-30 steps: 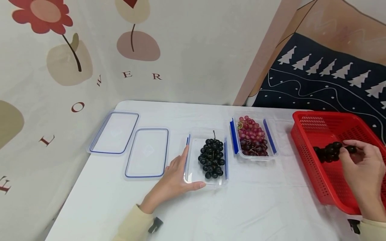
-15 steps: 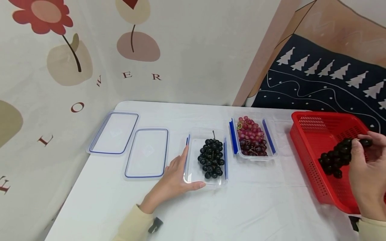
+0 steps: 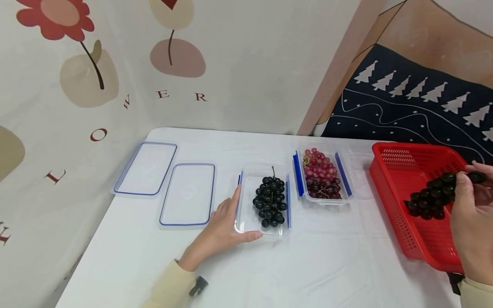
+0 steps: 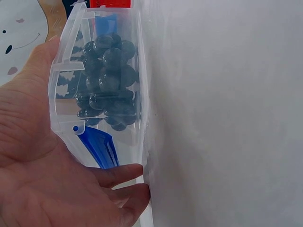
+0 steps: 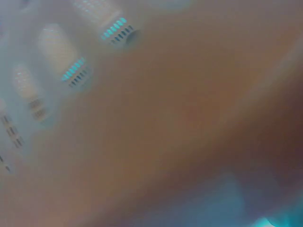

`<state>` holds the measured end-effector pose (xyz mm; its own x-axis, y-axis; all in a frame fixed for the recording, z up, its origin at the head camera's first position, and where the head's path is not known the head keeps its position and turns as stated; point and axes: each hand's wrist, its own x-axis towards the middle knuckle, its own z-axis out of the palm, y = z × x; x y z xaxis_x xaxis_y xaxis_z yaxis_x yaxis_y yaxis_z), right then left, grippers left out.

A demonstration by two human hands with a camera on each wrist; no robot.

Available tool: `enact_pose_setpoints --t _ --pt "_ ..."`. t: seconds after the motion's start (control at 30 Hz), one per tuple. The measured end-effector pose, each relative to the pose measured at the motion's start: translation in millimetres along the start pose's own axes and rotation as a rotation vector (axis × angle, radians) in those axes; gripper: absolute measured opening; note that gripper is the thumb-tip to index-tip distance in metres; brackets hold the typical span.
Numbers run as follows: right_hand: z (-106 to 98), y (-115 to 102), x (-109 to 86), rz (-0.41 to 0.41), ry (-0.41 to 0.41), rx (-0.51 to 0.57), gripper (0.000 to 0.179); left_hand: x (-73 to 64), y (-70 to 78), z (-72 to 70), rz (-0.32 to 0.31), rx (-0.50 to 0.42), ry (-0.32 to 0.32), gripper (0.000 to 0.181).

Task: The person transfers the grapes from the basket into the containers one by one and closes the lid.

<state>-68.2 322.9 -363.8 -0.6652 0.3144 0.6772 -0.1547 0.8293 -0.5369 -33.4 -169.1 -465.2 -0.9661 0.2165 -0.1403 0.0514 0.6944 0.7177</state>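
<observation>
My right hand [image 3: 475, 224] pinches one end of a bunch of black grapes [image 3: 429, 196], which hangs slanting over the red basket [image 3: 393, 205]. Against the left side and near corner of a clear plastic container [image 3: 246, 218] rests my left hand [image 3: 219, 229], thumb and fingers spread. Inside that container lies another bunch of black grapes [image 3: 271, 203], its stem pointing to the far end; the left wrist view shows these grapes [image 4: 111, 78] through the container wall, a blue side latch [image 4: 99, 146] hanging by the fingers. The right wrist view is a blur.
A second clear container [image 3: 329, 201] holds pink grapes [image 3: 319, 164] and dark red grapes [image 3: 323, 188], right of the first. Two blue-edged lids, a far one [image 3: 146, 169] and a nearer one [image 3: 188, 194], lie on the white tabletop [image 3: 308, 265] at the left. Printed cloth [image 3: 250, 64] hangs behind.
My right hand has lifted the black grapes from the red basket and moved a little to the right with them. The left hand and the container have stayed put.
</observation>
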Motion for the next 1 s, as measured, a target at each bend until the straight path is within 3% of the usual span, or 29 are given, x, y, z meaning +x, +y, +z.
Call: enact_pose_setpoints --t 0.47,0.63,0.87,1.0 --pt "-7 -34 -6.4 -0.017 0.019 0.024 0.041 0.2 1.5 -1.3 -0.005 -0.004 -0.011 0.139" --pt "-7 -43 -10.4 -0.076 0.038 0.037 0.04 0.1 1.3 -0.6 -0.011 0.0 -0.012 0.14" --pt "1 -57 -15.4 -0.153 0.065 0.347 0.031 -0.4 1.4 -0.6 -0.004 -0.007 -0.001 0.14" --pt "4 -66 -19.6 -0.205 0.053 0.406 0.032 -0.3 0.9 -0.1 0.004 -0.013 -0.002 0.139"
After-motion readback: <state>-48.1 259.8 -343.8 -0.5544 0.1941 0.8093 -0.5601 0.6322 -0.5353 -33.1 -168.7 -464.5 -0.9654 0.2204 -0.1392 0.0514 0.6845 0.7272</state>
